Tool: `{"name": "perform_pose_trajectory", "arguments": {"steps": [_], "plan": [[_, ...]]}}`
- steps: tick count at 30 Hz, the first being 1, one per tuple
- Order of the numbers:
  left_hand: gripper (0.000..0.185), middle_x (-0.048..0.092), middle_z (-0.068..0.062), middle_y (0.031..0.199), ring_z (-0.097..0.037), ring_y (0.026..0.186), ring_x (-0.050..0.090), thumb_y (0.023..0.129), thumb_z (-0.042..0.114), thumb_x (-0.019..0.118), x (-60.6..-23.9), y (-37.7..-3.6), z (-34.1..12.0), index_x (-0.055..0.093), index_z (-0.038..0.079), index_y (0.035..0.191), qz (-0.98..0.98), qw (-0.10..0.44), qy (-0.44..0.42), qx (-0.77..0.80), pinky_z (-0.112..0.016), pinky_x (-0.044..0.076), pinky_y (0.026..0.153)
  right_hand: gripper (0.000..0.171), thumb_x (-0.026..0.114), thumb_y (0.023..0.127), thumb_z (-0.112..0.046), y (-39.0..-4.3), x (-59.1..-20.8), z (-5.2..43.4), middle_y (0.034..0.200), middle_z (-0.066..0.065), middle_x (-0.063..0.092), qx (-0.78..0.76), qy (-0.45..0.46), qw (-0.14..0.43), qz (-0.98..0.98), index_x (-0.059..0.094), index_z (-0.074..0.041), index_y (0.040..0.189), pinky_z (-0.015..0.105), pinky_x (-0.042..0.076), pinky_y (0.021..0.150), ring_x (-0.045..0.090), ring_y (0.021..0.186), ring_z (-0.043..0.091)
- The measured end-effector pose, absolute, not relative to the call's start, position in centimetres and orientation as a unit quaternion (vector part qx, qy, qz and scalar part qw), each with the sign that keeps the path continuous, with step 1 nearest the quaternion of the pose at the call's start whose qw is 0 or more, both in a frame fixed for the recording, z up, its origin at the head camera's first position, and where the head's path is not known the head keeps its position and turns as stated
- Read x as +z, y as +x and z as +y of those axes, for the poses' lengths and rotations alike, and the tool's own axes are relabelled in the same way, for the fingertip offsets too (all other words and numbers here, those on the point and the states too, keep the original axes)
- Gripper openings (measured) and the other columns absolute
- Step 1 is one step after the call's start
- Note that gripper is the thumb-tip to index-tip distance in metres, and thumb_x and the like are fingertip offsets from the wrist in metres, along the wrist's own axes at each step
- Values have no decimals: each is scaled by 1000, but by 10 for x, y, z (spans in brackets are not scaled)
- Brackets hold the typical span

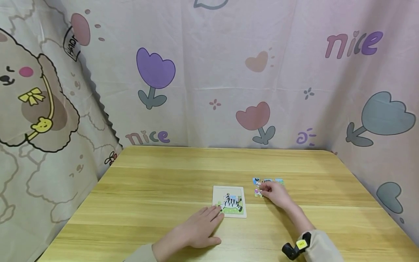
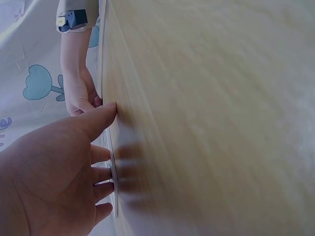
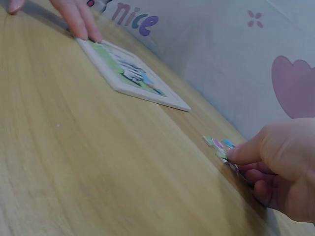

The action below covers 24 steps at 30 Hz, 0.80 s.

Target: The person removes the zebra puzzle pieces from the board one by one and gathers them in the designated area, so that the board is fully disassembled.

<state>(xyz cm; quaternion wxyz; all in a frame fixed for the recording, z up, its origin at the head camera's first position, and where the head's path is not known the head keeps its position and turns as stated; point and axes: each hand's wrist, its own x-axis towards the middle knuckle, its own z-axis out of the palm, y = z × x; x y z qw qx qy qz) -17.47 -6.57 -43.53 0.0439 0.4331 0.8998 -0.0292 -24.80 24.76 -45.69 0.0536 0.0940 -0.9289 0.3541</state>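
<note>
On the wooden table (image 1: 157, 189), in the head view, I see two hands and a small puzzle. The left hand (image 1: 199, 229) lies flat with its fingers straight. Its fingertips touch the near left corner of the puzzle board (image 1: 229, 201). The board is white and has a zebra picture on it. The right hand (image 1: 277, 193) is just to the right of the board. Its fingers bend down onto a little bunch of loose puzzle pieces (image 1: 266, 181). The pieces lie under and just past its fingertips. I can see a dark wrist camera (image 1: 296, 248) by the right sleeve. A pink curtain (image 1: 229, 72) with tulips hangs behind the table, far from both hands.

In the left wrist view, the left hand (image 2: 54, 172) is big and close. Its fingers (image 2: 101, 155) are straight and press against the thin edge of the puzzle board (image 2: 112, 142). It holds nothing. The right hand (image 2: 81, 96) shows farther off, past the thumb. The table (image 2: 211, 118) looks blurry here.

In the right wrist view, the right hand (image 3: 275, 167) is curled. Its thumb and fingers pinch a puzzle piece at the edge of the loose puzzle pieces (image 3: 219, 145). The puzzle board (image 3: 130, 73) lies flat on the table (image 3: 74, 162), well apart from this hand. The left hand's fingertips (image 3: 81, 22) rest on its far corner.
</note>
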Motion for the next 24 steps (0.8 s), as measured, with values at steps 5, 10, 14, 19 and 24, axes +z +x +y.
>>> {"name": "perform_pose_trajectory", "arguments": {"steps": [5, 10, 14, 19, 24], "plan": [[72, 27, -11, 149, -25, 136, 25, 90, 56, 45, -435, -174, -66, 34, 9, 143, 900, 44, 434, -28, -38, 24, 110, 11, 68, 80, -2, -250, -457, 245, 74, 0, 59, 346, 75, 64, -933, 67, 0, 90, 27, 45, 62, 52, 69, 13], [72, 26, -11, 150, -25, 137, 24, 90, 56, 45, -433, -173, -66, 34, 10, 144, 901, 51, 430, -26, -38, 23, 110, 13, 70, 79, -5, -250, -456, 245, 75, 2, 61, 348, 53, 73, -933, 66, 2, 90, 29, 47, 64, 54, 70, 14], [72, 25, -11, 150, -25, 137, 24, 90, 56, 45, -433, -173, -65, 33, 10, 144, 903, 55, 426, -23, -38, 23, 110, 12, 70, 79, -5, -251, -457, 246, 74, 2, 60, 344, 47, 76, -935, 65, 1, 88, 29, 47, 64, 55, 69, 15], [72, 25, -11, 150, -25, 137, 23, 90, 55, 45, -433, -173, -66, 33, 9, 144, 903, 58, 425, -19, -37, 22, 111, 13, 69, 80, -7, -251, -457, 249, 76, 1, 60, 349, 43, 72, -933, 65, 0, 90, 29, 46, 64, 54, 71, 15], [72, 25, -13, 150, -26, 137, 24, 90, 55, 45, -434, -174, -65, 33, 9, 144, 901, 52, 431, -19, -38, 23, 110, 13, 68, 82, -7, -248, -455, 250, 76, 2, 59, 370, 40, 79, -925, 65, 2, 91, 27, 44, 62, 53, 71, 15]]}}
